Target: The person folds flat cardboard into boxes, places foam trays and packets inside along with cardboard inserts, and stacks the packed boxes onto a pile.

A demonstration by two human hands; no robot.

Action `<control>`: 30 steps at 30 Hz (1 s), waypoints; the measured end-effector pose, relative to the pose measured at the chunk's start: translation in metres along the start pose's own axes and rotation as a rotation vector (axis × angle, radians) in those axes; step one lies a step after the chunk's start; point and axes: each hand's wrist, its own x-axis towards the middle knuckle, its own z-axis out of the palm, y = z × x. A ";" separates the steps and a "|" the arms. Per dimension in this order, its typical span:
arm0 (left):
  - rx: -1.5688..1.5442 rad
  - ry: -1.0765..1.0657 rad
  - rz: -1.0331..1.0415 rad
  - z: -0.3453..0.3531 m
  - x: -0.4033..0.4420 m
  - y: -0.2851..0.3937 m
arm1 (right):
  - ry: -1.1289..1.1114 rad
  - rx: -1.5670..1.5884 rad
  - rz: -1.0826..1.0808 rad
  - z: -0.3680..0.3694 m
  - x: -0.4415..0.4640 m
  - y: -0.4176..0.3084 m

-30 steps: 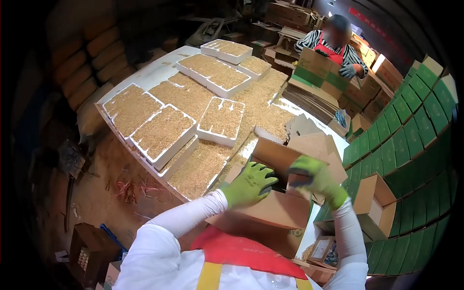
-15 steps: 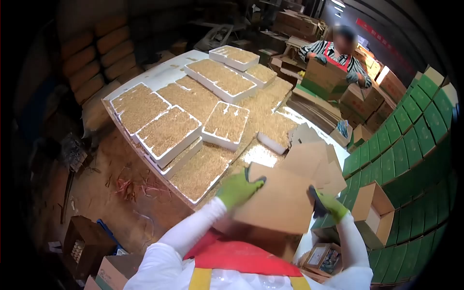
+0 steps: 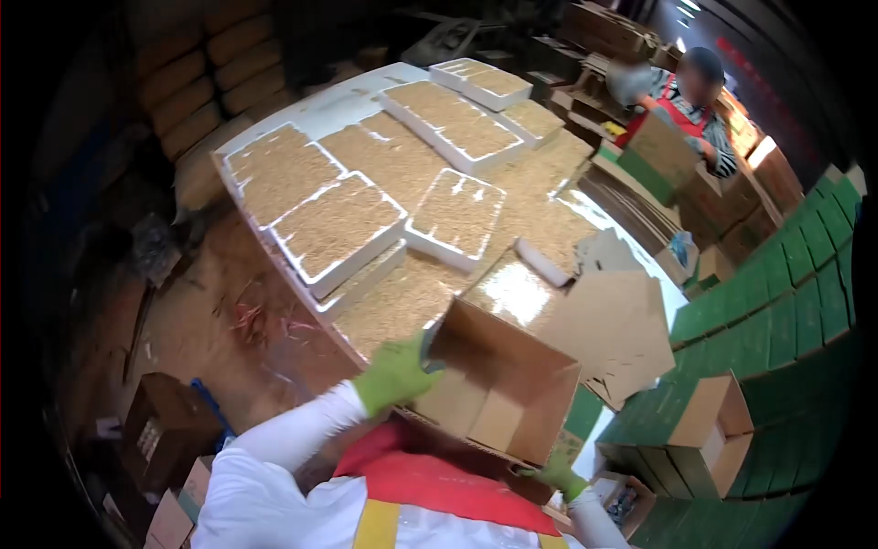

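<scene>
An open cardboard box (image 3: 526, 352) tilts in front of me at the table's near edge, its bare inside facing up toward me. My left hand (image 3: 395, 373), in a green glove with dark fingertips, is closed over the box's left wall. At the lower right corner my right hand (image 3: 560, 476), gloved alike, grips the near rim; its fingers are partly hidden. Just beyond the box lie flat cardboard sheets (image 3: 622, 325). White trays (image 3: 343, 229) filled with brown grain-like material stand on the table to the left.
Loose brown material covers much of the table (image 3: 338, 101). Green boxes (image 3: 768, 320) are stacked on the right, with an open box (image 3: 713, 435) beside them. A co-worker (image 3: 681, 114) handles another carton (image 3: 658, 156) at the back right. A box (image 3: 165, 430) sits lower left.
The box has turned so that its open inside now faces me instead of a closed side. My right hand has moved down to its near corner, and my left hand has shifted left.
</scene>
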 end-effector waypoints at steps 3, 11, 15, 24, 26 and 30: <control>0.037 0.069 0.010 0.009 0.002 0.000 | -0.103 0.683 0.297 -0.082 0.080 -0.026; 0.025 0.291 0.167 0.014 -0.004 -0.002 | -0.203 -0.112 -0.129 -0.069 0.382 -0.124; -0.112 0.171 0.093 -0.003 0.002 0.001 | -0.191 -0.574 -0.097 0.010 0.440 -0.104; -0.203 0.038 0.033 -0.022 0.011 -0.005 | 0.323 1.184 0.650 -0.038 0.427 0.057; -0.211 0.042 0.030 -0.026 0.014 -0.001 | 0.277 1.207 0.871 -0.025 0.420 -0.021; -0.151 0.113 0.077 -0.020 0.015 0.007 | 0.355 1.290 0.618 0.044 0.462 -0.009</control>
